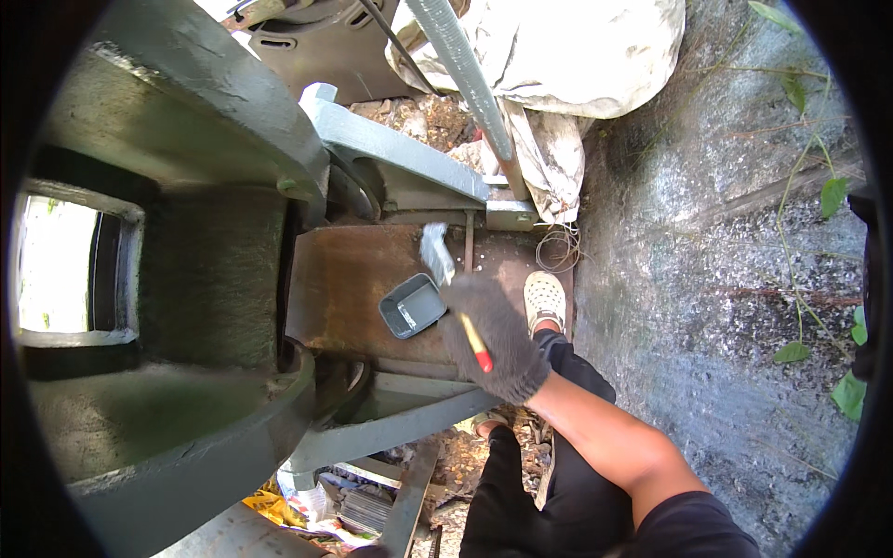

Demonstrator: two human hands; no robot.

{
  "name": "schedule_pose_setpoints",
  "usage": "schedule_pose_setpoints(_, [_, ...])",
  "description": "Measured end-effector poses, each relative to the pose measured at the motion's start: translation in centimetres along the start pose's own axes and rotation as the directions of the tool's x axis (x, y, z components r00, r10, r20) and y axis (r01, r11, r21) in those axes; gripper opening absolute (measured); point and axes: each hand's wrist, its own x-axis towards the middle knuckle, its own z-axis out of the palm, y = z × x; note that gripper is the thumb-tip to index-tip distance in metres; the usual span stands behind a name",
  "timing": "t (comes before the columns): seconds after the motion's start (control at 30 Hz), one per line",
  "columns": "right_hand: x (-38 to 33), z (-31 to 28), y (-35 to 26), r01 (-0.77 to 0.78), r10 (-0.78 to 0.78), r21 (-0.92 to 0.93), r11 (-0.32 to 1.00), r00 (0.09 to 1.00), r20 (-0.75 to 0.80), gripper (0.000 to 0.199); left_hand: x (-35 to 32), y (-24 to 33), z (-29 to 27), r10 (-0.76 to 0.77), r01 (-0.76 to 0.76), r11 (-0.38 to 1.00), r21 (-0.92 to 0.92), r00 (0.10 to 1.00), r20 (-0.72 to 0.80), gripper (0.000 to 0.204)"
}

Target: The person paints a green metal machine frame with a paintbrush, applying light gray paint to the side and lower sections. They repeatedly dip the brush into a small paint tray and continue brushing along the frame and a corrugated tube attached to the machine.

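Gripping a paintbrush [454,298], the gloved right hand [493,339] has its fingers clamped on the handle, bristles pointing up-left above a grey tray [411,305].

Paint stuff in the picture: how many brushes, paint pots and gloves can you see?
Paintbrush, red handle, held in the gloved right hand: 1
Grey paint pot sitting on the rusty plate: 1
Grey glove: 1
Total: 3
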Motion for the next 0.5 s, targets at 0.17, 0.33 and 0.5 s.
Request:
schedule_pose_setpoints(0.17, [-3.7, -2.2, -2.3, -0.042, 0.005, 0.060, 0.997, 0.853, 0.522, 0.048, 15.9, 7.6, 7.2, 0.168, -0.170, 0.941, -0.294, 0.985, -0.031, 0.033])
schedule_pose_setpoints(0.33, [-5.8, -2.8, -0.6, 0.273, -0.159, -0.065, 0.960, 0.720, 0.676, 0.063, 27.0, 8.4, 11.2, -0.092, 0.201, 0.578, -0.791, 0.979, 0.181, 0.043])
schedule_pose_setpoints(0.5, [-4.4, -3.2, 1.2, 0.311, -0.044, -0.189, 0.931, 0.610, 0.791, 0.057, 30.2, 7.7, 14.6, -0.017, 0.414, -0.172, -0.894, 0.906, 0.423, 0.046])
